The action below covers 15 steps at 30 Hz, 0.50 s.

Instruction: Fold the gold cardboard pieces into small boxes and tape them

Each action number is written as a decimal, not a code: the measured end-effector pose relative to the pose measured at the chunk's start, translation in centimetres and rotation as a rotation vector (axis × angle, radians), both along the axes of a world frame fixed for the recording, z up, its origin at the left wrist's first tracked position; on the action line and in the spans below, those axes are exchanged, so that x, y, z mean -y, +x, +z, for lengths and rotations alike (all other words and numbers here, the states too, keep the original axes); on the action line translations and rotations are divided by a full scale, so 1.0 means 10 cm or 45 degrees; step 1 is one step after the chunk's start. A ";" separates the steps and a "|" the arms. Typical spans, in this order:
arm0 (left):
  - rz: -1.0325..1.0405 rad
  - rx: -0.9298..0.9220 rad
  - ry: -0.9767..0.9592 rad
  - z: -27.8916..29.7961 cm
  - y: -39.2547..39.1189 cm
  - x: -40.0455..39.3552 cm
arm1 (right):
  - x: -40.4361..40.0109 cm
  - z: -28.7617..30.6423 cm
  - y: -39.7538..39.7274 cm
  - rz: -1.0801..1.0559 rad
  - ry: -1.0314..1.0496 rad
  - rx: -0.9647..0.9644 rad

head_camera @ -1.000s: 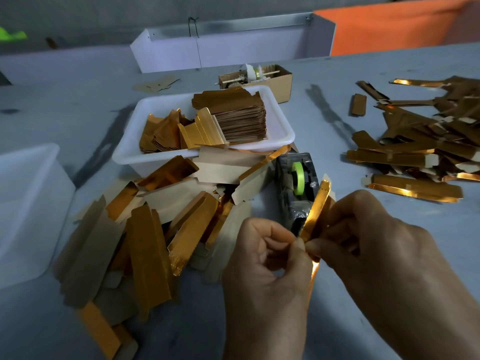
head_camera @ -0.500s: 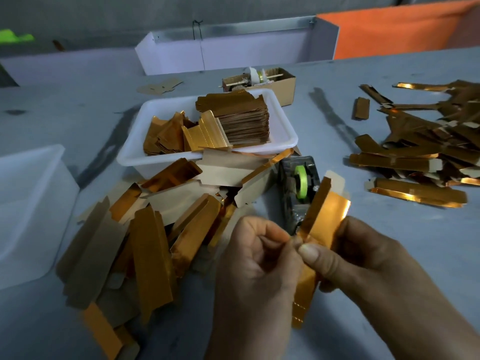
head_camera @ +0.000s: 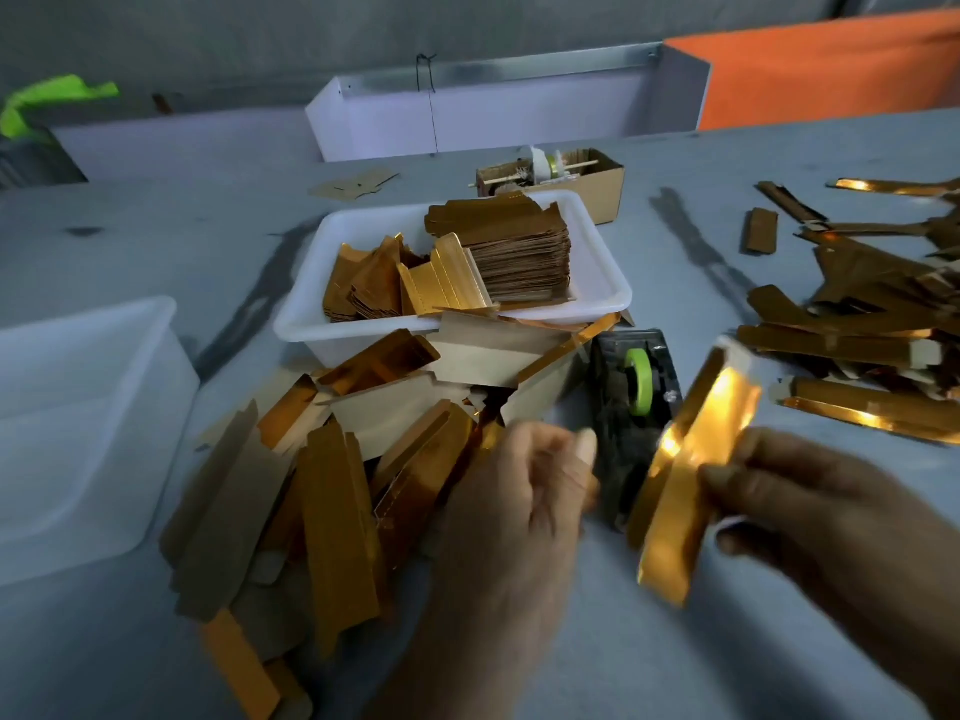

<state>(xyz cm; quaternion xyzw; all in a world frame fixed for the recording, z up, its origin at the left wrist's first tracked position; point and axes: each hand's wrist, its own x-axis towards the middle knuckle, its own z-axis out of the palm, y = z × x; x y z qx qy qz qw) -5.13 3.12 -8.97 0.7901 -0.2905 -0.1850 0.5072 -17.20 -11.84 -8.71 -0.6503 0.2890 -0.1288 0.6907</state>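
Gold cardboard piece (head_camera: 691,480) above tape dispenser (head_camera: 631,407), long axis steep, top leaning away-right | right hand (head_camera: 810,506) pinches its right edge | left hand (head_camera: 519,491) blurred, fingers curled, grip unclear

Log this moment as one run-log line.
step: folding | right hand: holds gold piece | left hand: off piece, beside tape dispenser | taped: cannot tell

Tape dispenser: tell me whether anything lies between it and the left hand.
Nothing visible does. The left hand hangs just left of the tape dispenser, fingers loosely curled and holding nothing. The gold piece, gripped by the right hand, overlaps only the dispenser's right side.
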 end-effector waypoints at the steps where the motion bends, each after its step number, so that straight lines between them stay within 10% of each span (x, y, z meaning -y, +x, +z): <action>1: 0.070 0.247 0.066 -0.03 0.08 0.04 | 0.11 -0.04 -0.02 -0.096 0.013 0.102; 4: 0.317 0.960 0.209 -0.15 0.37 0.24 | 0.46 -0.16 -0.04 -0.518 0.180 0.400; 10: 0.205 1.269 0.558 -0.29 0.72 0.56 | 0.38 -0.22 0.04 -0.642 0.116 0.466; 12: 0.240 1.114 0.453 -0.23 0.71 0.52 | 0.13 -0.25 0.02 -0.498 0.017 0.378; 15: 0.358 0.264 0.142 -0.08 0.61 0.29 | -0.20 -0.16 0.00 -0.402 -0.052 0.294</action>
